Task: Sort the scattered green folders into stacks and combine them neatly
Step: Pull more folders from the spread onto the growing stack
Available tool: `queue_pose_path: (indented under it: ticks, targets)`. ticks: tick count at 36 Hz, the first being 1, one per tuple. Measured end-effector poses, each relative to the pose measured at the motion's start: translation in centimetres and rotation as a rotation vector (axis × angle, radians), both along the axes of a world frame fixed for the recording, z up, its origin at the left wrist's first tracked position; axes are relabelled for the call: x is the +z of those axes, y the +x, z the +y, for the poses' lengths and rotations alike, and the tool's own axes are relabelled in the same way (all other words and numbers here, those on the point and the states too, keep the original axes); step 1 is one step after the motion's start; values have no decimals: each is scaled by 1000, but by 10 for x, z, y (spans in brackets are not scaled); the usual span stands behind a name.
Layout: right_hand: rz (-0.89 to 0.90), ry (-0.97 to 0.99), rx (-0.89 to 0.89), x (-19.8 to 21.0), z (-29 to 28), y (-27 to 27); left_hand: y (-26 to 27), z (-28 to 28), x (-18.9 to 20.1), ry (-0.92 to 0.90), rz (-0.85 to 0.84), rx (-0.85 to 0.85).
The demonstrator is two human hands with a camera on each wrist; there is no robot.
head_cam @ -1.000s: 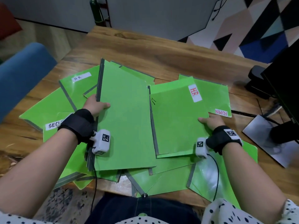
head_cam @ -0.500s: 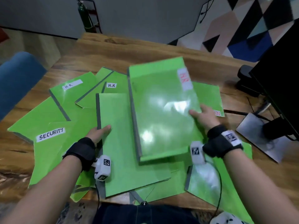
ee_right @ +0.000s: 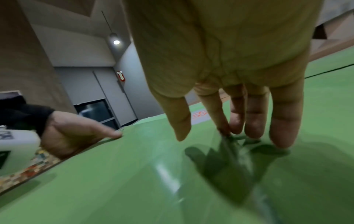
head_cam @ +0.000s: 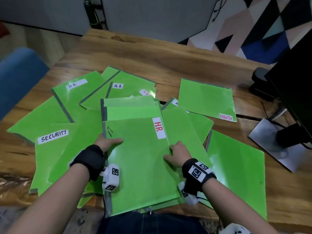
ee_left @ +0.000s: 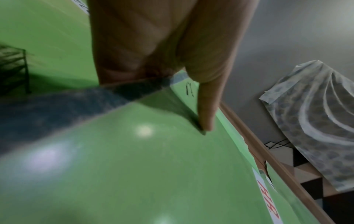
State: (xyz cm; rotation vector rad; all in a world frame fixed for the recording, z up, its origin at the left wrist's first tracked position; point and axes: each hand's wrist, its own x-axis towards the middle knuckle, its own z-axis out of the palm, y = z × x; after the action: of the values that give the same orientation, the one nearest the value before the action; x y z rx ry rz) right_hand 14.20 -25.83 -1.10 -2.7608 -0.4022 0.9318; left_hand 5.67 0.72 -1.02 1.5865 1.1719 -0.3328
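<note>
Many green folders lie scattered on the wooden table (head_cam: 152, 56). In front of me is a small stack with a folder marked HR. (head_cam: 143, 166) in red on top. My left hand (head_cam: 108, 142) grips the stack's left edge, with the thumb (ee_left: 206, 106) pressed on the top cover and the fingers underneath. My right hand (head_cam: 177, 152) is at the top folder's right edge. Its fingers (ee_right: 252, 121) point down almost straight and touch that edge and the folder below, and its thumb hovers over the cover. My left hand (ee_right: 72, 136) also shows in the right wrist view.
Loose folders ring the stack: SECURITY (head_cam: 53, 136) at left, two marked H.R (head_cam: 76, 83) (head_cam: 118, 86) behind, ADMIN (head_cam: 206, 98) at back right, an unmarked one (head_cam: 236, 174) at right. A black monitor (head_cam: 295, 81) with a metal foot (head_cam: 273, 144) stands at right, a blue chair (head_cam: 18, 73) at left.
My right hand carried the HR. folder leftward and laid it on the folder in my left hand. The stack now sits nearer to me, and the ADMIN folder lies uncovered.
</note>
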Motion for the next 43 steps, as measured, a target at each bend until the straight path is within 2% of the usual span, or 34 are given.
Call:
queue_pose_path:
  ticks: [3,6,9,15,17,22,28,32,36,38,43]
  targets:
    - [-46,-24,-79,0,-12,18,1,0,1,57,47,-27]
    - [-131,-73,-324,1,-33,40,1,-1,0,69,57,-43]
    - [-105,-68,-483,-2,-49,56,1,-1,-3,79,67,-36]
    - [56,31,-576,10,-59,66,6,1,-9,102,92,-61]
    - [59,67,-558,13,-59,69,6,1,-8,105,99,-69]
    - [7,209,-546,36,-51,71,12,-1,-8,141,109,-63]
    - [-228,150,-475,81,-53,87,16,0,-6,141,89,-39]
    - [-346,293,-615,104,-78,115,24,5,-4,164,67,-22]
    - [-295,467,-831,95,-121,134,32,3,4,201,104,-68]
    - [-225,415,-872,85,-135,124,33,4,3,202,111,-81]
    - [-9,89,-911,48,-171,79,31,7,2,200,138,-130]
